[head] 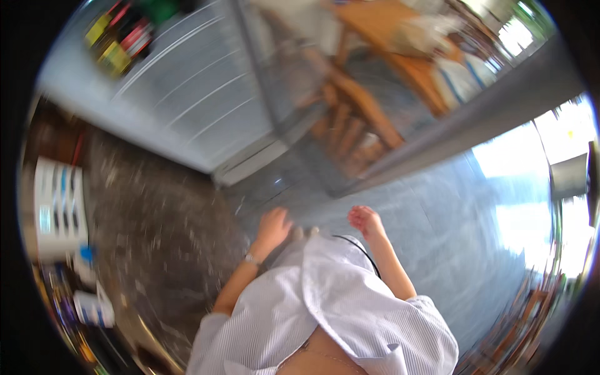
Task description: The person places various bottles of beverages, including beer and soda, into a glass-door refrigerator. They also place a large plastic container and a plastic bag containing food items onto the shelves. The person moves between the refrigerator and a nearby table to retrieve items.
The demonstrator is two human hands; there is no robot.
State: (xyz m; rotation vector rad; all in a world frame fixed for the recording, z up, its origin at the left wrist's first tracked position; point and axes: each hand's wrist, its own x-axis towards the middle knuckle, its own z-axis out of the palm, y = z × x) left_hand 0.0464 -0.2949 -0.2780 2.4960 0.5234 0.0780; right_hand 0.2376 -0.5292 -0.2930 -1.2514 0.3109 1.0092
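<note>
My left hand [274, 229] hangs in front of my body above the floor, with a light band [253, 259] on the wrist. Nothing shows in it, though its fingers are blurred. My right hand [366, 222] is held out on the other side, its fingers loosely bent and no object visible in them. Neither hand touches anything that I can see. Between and below them is my pale striped shirt [281, 300], with a thin black cord [361, 253] near its right side. The tips of my shoes [307, 231] show just past the hem.
Ahead on the left stands a white ribbed panel [201, 89], with bottles [117, 44] near its top. A grey frame [450, 122] runs off to the right. Beyond it are a wooden chair [361, 108] and table [389, 28]. A white slotted container [61, 206] stands far left.
</note>
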